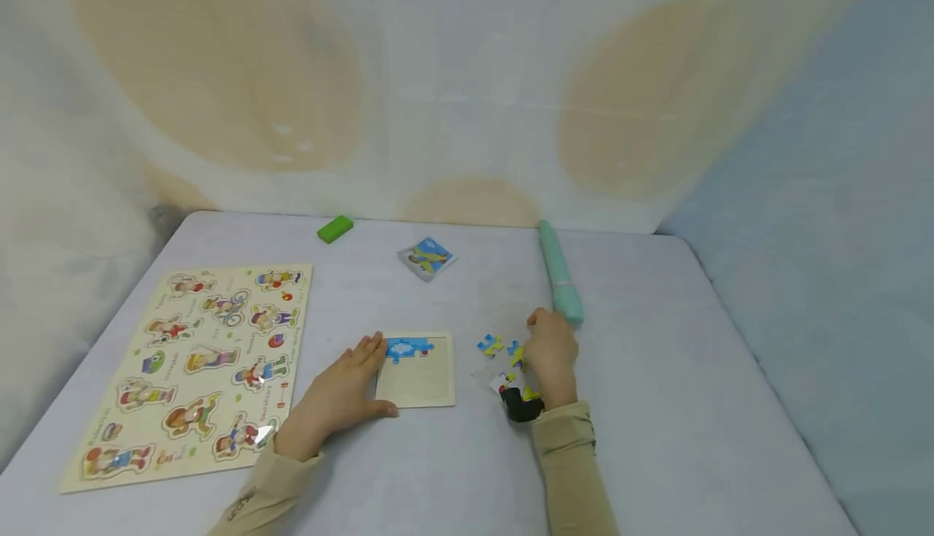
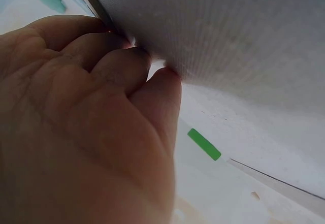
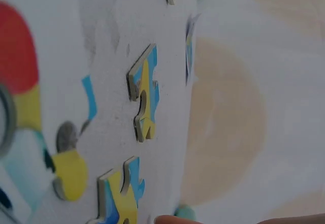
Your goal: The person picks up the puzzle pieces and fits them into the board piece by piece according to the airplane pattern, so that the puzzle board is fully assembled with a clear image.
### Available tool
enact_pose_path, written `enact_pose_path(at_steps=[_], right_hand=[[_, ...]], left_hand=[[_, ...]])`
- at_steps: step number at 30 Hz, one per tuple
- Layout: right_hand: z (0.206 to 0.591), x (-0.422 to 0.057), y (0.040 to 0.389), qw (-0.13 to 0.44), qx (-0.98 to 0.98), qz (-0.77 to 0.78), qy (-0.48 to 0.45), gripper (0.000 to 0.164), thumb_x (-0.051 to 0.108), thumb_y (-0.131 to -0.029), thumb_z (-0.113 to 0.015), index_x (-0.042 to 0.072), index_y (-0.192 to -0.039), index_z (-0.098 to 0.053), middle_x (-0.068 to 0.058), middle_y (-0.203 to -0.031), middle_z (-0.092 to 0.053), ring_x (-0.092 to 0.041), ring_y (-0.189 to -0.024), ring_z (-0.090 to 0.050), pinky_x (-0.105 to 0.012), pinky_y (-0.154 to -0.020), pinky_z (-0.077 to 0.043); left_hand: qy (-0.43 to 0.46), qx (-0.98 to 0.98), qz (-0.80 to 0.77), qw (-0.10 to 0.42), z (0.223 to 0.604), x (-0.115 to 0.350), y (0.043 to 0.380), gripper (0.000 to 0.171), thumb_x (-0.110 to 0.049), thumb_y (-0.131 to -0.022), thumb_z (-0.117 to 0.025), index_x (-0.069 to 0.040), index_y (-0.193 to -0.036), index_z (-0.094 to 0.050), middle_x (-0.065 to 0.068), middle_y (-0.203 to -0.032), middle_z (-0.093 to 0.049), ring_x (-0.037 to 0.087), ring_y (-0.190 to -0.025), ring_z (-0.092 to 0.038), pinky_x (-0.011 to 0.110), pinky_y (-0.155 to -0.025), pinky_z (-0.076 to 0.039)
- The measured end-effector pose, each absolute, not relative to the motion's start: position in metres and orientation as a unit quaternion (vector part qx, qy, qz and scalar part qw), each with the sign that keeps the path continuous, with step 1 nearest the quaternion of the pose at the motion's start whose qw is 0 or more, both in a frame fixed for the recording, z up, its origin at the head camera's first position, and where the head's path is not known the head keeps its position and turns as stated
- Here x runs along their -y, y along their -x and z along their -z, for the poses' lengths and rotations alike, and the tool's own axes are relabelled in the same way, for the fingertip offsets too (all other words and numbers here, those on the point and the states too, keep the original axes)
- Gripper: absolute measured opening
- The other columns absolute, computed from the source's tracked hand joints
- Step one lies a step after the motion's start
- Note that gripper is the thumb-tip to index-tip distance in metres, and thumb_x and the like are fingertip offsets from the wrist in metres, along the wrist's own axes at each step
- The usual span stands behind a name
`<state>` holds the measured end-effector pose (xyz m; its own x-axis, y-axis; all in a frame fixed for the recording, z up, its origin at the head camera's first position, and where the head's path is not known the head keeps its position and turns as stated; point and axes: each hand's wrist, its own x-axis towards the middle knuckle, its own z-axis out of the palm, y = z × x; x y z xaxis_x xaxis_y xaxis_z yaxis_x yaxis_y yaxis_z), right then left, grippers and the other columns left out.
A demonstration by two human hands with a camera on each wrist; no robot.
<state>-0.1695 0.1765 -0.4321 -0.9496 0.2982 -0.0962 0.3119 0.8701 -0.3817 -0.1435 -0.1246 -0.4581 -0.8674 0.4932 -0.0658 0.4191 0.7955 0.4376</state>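
A small wooden puzzle tray (image 1: 416,394) lies flat, with joined blue puzzle pieces (image 1: 409,348) along its top edge. My left hand (image 1: 343,390) rests at the tray's left side, fingers at the upper left corner and thumb by the lower left one. In the left wrist view its fingers (image 2: 117,66) touch the table beside the tray's edge. To the right of the tray lie several loose blue and yellow puzzle pieces (image 1: 490,345). My right hand (image 1: 552,356) is bent over beside them; its fingertips are mostly hidden, so any piece in them cannot be made out.
A large peg puzzle board (image 1: 197,374) with sports figures covers the left of the table. Farther back are a green block (image 1: 336,229) and a small picture card (image 1: 427,258). A rolled teal bundle (image 1: 559,272) lies beyond my right hand. Fabric walls surround the table.
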Motion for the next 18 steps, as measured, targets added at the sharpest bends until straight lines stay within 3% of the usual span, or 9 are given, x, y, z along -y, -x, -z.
enact_pose_path(at_steps=[8,18], right_hand=[[0.434,-0.180,0.171,0.032,-0.966,0.214,-0.143,0.036,-0.010,-0.082,-0.060,0.001,-0.117,-0.064,-0.026,-0.114,-0.061,-0.040,-0.100,-0.059,-0.047,-0.074,-0.056],[0.433,-0.187,0.173,0.045,-0.968,0.207,-0.137,0.031,-0.001,-0.080,-0.066,0.003,-0.112,-0.066,-0.019,-0.103,-0.068,-0.027,-0.078,-0.061,-0.034,-0.058,-0.051]], left_hand=[[-0.235,-0.945,-0.210,0.092,0.461,0.122,0.144,0.101,-0.040,-0.072,-0.082,0.008,-0.146,-0.034,0.023,-0.156,-0.030,0.041,-0.145,-0.027,0.055,-0.117,-0.028],[-0.233,-0.947,-0.200,0.095,0.465,0.124,0.145,0.102,-0.044,-0.073,-0.080,0.007,-0.147,-0.032,0.022,-0.157,-0.028,0.039,-0.146,-0.025,0.054,-0.118,-0.027]])
